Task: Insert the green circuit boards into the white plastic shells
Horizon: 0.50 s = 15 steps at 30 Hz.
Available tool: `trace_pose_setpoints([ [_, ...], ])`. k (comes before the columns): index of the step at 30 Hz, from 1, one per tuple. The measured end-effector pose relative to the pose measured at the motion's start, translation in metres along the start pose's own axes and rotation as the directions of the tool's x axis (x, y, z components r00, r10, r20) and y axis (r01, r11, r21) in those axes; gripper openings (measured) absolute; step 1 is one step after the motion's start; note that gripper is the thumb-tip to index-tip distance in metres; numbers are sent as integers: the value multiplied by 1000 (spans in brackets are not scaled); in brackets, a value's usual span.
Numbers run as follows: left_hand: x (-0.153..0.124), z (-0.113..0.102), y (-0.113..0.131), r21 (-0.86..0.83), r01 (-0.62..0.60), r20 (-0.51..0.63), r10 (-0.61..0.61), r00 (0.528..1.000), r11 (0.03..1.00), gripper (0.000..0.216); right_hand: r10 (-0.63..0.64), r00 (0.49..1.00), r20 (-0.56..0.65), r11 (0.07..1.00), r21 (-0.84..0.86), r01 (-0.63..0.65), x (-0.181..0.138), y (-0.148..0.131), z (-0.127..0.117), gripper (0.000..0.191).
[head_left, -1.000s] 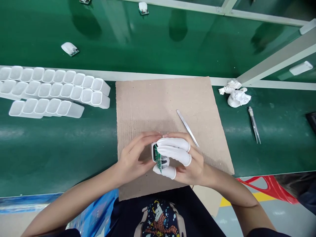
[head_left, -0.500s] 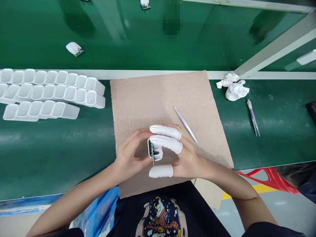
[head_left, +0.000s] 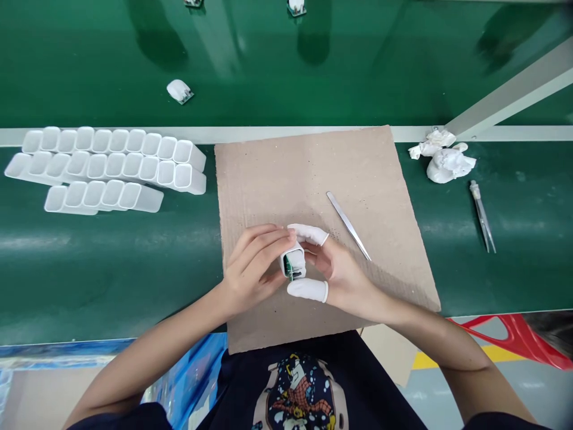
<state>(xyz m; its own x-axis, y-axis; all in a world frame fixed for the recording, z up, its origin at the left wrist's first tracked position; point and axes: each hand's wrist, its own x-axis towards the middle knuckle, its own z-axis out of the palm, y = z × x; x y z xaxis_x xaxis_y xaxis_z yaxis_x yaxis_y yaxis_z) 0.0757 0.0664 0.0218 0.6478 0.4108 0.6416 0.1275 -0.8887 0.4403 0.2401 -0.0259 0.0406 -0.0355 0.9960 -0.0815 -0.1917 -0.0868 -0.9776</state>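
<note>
Over the cardboard sheet (head_left: pixel 268 185), a small white plastic housing (head_left: pixel 294 249) is held between my two hands, its open end toward me. Part of a green circuit board (head_left: pixel 288 266) shows in that opening, with dark and white parts beside it. My left hand (head_left: pixel 246 272) is closed round the housing's left side, fingers over the top. White finger cots cover the thumb and at least one finger of my right hand (head_left: pixel 342 275), which grips the housing from the right. Metal tweezers (head_left: pixel 348 225) lie on the cardboard beyond my right hand.
Rows of white open-ended housings (head_left: pixel 134 194) lie at the left. A white part with a circuit board (head_left: pixel 179 91) rests on the green shelf behind. At the right are crumpled white pieces (head_left: pixel 450 164) and a second metal tool (head_left: pixel 482 215). A grey post (head_left: pixel 514 89) slants at back right.
My left fingers have moved over the top of the housing, and my right fingers have drawn back to its right side. The board now shows less beyond the opening. The view has shifted left.
</note>
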Motion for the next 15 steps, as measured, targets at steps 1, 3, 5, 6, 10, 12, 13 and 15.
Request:
trace_pose_setpoints([
  [1,-1,1,0,3,-6,-4,6,1000,1000,40,10,1000,-6,1000,8,-10,1,0,0,63],
  [3,-1,2,1,7,-18,-10,18,1000,1000,39,34,999,-19,999,17,-34,2,1,0,59],
  [5,-1,3,2,5,-25,-11,25,1000,1000,39,54,998,-37,998,34,-53,3,4,0,54],
  [6,-1,3,2,2,-26,-6,26,1000,1000,39,63,997,-44,997,47,-61,4,6,0,52],
  [10,0,1,4,-20,15,15,-15,1000,1000,40,43,998,-38,998,51,-41,4,9,-1,48],
  [12,1,-1,4,-61,58,21,-57,998,996,41,-10,1000,-18,999,-49,9,2,5,-5,46],
  [13,2,-3,4,-84,81,23,-79,997,993,43,-41,999,-10,993,-112,39,1,1,-7,45],
  [15,3,-5,3,-101,110,21,-109,994,989,46,-81,997,-2,972,-220,79,-1,-7,-12,38],
])
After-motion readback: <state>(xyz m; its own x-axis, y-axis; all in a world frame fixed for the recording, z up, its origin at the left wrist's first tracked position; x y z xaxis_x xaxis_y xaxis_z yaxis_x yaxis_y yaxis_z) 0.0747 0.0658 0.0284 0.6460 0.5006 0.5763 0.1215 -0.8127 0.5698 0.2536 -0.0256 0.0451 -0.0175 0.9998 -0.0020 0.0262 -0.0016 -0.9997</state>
